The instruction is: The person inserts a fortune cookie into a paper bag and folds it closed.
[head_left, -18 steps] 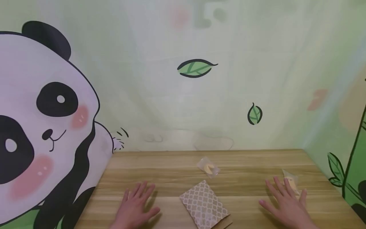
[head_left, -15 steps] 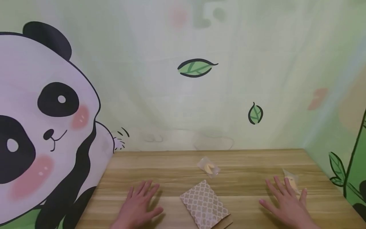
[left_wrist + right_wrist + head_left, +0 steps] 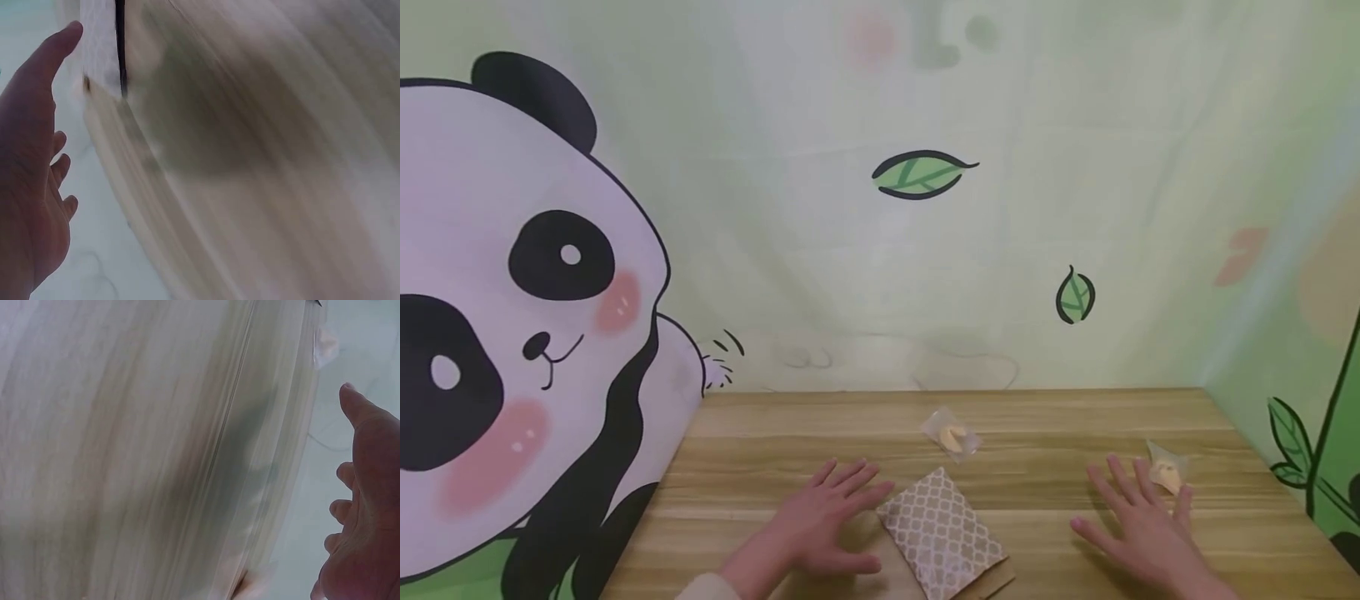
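A flat beige packet (image 3: 942, 533) with a white lattice pattern, apparently a paper bag, lies diagonally on the wooden table. My left hand (image 3: 831, 521) hovers at its left side, fingers spread and thumb extended; nothing is held. In the left wrist view part of the packet (image 3: 102, 50) shows beyond the thumb. My right hand (image 3: 1142, 525) is held over the table's right part, fingers apart and holding nothing. Just beyond its fingers lies a clear wrapper with what looks like a fortune cookie (image 3: 1167, 475). A similar wrapped cookie (image 3: 952, 437) lies behind the packet.
The wooden table (image 3: 790, 433) reaches back to a pale green cloth backdrop (image 3: 820, 250) printed with a large panda and leaves. A plain brown flap (image 3: 988, 581) sticks out at the packet's lower right end.
My left hand has moved right, up to the packet's left side. The right hand has shifted slightly left, uncovering more of the wrapped cookie. The head view has shifted slightly.
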The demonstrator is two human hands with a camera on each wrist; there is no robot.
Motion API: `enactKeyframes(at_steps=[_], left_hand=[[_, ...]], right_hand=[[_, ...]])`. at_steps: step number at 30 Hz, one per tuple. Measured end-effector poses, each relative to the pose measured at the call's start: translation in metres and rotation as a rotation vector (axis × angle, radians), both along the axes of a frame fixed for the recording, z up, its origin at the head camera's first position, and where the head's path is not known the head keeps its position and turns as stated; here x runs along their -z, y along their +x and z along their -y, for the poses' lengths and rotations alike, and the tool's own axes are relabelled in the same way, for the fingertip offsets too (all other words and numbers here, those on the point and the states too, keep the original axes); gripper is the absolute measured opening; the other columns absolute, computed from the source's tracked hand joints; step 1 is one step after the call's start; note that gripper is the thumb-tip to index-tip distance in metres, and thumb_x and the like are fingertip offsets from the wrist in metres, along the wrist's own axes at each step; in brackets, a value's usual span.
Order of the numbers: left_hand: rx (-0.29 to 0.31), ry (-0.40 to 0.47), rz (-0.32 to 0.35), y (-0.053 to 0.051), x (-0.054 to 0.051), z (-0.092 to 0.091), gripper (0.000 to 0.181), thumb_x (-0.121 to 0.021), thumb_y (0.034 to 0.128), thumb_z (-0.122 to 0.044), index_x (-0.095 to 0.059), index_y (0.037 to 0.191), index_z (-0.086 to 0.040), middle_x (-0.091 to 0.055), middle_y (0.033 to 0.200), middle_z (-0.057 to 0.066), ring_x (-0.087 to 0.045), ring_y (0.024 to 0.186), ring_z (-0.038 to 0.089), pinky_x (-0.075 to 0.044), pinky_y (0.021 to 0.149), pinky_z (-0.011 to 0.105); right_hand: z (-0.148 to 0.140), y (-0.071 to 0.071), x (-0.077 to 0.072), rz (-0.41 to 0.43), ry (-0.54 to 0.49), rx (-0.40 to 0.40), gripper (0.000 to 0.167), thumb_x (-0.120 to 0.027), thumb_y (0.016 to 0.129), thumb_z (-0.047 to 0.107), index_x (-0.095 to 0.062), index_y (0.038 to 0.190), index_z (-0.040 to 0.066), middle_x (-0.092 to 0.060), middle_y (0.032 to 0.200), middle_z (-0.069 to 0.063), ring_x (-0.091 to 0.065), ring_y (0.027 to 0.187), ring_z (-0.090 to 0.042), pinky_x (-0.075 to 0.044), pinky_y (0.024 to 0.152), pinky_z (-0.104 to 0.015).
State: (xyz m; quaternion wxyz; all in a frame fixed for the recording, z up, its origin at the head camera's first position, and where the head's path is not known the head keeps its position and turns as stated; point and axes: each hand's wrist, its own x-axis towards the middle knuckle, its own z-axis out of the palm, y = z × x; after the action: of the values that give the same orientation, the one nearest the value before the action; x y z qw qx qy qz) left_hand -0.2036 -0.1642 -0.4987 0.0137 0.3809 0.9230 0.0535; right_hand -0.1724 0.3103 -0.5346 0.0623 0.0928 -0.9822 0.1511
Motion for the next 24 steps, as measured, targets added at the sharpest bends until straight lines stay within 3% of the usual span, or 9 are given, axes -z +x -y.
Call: enactKeyframes(at_steps=[7, 12, 17, 24], left_hand=[[0.179, -0.124, -0.065, -0.008, 0.001, -0.043, 0.098, -0.061, 0.0889, -0.083, -0.035, 0.168, -0.032, -0.032, 0.174, 0.002, -0.032, 0.159, 0.025, -0.03, 0.128, 0.054], [0.262, -0.207, -0.098, -0.012, -0.002, -0.067, 0.099, -0.061, 0.0876, -0.084, -0.032, 0.169, -0.036, -0.031, 0.175, -0.001, -0.03, 0.16, 0.021, -0.03, 0.128, 0.049], [0.301, -0.281, -0.142, -0.019, -0.004, -0.079, 0.098, -0.056, 0.0887, -0.086, -0.031, 0.169, -0.036, -0.03, 0.175, -0.001, -0.029, 0.161, 0.02, -0.03, 0.129, 0.046], [0.304, -0.316, -0.148, -0.022, 0.004, -0.083, 0.097, -0.052, 0.0885, -0.089, -0.031, 0.169, -0.038, -0.031, 0.175, -0.002, -0.029, 0.16, 0.019, -0.03, 0.129, 0.044]], right_hand=[[0.01, 0.002, 0.0, -0.014, 0.0, -0.023, 0.087, -0.064, 0.099, 0.063, -0.039, 0.166, 0.012, -0.025, 0.172, -0.025, -0.003, 0.161, -0.051, 0.008, 0.108, -0.091], [0.018, 0.001, -0.003, -0.031, 0.011, -0.033, 0.087, -0.066, 0.098, 0.063, -0.043, 0.163, 0.011, -0.029, 0.17, -0.025, -0.012, 0.159, -0.054, 0.002, 0.108, -0.093], [0.024, -0.002, -0.005, -0.03, 0.015, -0.041, 0.086, -0.067, 0.097, 0.063, -0.046, 0.161, 0.01, -0.03, 0.17, -0.025, -0.015, 0.158, -0.053, 0.002, 0.109, -0.092], [0.03, -0.003, -0.004, -0.032, 0.004, -0.053, 0.085, -0.068, 0.097, 0.062, -0.046, 0.162, 0.012, -0.031, 0.17, -0.024, -0.016, 0.159, -0.05, 0.004, 0.109, -0.092]])
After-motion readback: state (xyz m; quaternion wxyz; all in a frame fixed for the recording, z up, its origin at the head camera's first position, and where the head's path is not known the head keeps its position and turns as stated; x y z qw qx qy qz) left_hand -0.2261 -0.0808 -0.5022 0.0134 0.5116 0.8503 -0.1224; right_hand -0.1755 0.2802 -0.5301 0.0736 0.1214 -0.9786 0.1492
